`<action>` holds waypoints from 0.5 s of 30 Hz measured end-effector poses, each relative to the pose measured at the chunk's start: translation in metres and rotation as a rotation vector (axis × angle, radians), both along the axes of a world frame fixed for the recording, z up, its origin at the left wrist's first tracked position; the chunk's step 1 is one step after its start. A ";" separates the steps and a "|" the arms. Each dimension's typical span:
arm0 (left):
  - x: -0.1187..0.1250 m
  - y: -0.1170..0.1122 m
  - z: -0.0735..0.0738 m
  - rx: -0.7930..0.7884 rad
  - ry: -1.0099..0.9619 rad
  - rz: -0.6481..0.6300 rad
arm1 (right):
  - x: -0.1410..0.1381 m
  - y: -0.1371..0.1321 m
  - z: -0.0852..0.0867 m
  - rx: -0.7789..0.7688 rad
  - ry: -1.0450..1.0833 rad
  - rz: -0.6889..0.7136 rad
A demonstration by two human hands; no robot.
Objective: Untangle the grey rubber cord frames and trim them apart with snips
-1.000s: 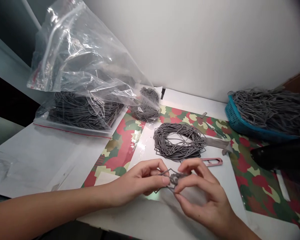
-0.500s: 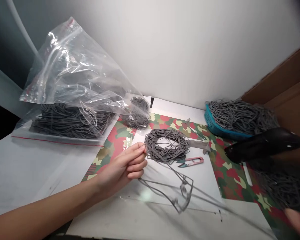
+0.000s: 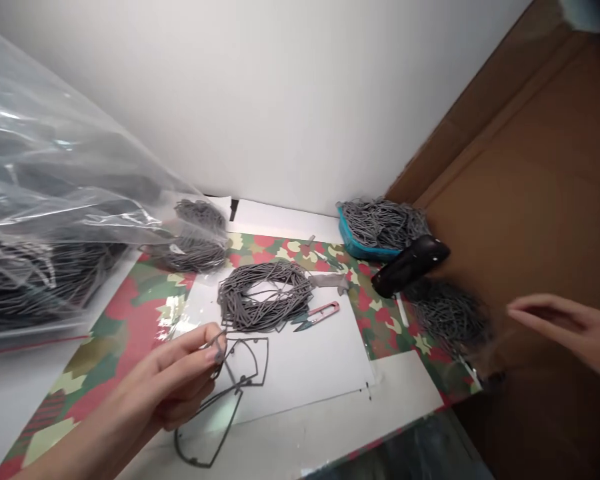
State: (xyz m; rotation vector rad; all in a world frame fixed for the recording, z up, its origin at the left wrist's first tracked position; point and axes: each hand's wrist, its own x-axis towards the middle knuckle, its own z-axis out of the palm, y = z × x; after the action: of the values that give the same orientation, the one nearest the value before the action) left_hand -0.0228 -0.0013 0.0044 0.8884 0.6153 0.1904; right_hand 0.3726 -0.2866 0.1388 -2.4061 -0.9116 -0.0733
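Observation:
My left hand (image 3: 187,377) pinches a thin dark grey rubber gasket between thumb and fingers. Other angular gasket loops (image 3: 263,363) with small round tabs hang below and beside the fingers, over the white sheet (image 3: 325,363). Out to the right, beyond the table, is my right hand (image 3: 570,333). Its finger and thumb tips come together around a gap, and no object shows between them. Just past my left hand lies a ring-shaped heap of grey gaskets (image 3: 235,303). Thread snips (image 3: 325,310) with a pink handle rest beside that heap.
A clear plastic bag (image 3: 70,200) of grey gaskets stands at left, near a smaller bundle (image 3: 200,227). Rear right holds a blue basket (image 3: 347,233) of gaskets, a black object (image 3: 410,267) and a loose pile (image 3: 450,317). Brown cardboard (image 3: 540,173) walls the right side.
The view has turned right. My right hand has moved up and off the table's right side; the long strand stretched toward it is gone. Gasket loops now hang loose from my left hand.

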 end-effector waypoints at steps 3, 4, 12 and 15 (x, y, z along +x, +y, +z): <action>0.003 -0.002 0.005 -0.009 0.050 -0.063 | 0.028 0.008 0.012 0.009 -0.008 -0.047; 0.004 -0.002 0.006 -0.004 0.058 -0.084 | 0.034 0.013 0.013 0.036 -0.054 -0.064; -0.002 -0.005 0.000 0.244 0.018 -0.247 | -0.067 0.074 -0.021 0.441 -0.213 0.213; -0.005 -0.008 0.009 0.294 0.033 -0.316 | -0.137 0.117 -0.052 0.309 0.416 0.863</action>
State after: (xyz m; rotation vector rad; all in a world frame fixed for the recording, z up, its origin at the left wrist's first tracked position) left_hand -0.0275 -0.0092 0.0133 1.2621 0.4754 -0.0207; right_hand 0.2353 -0.1695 0.0872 -1.5018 -1.5015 0.5429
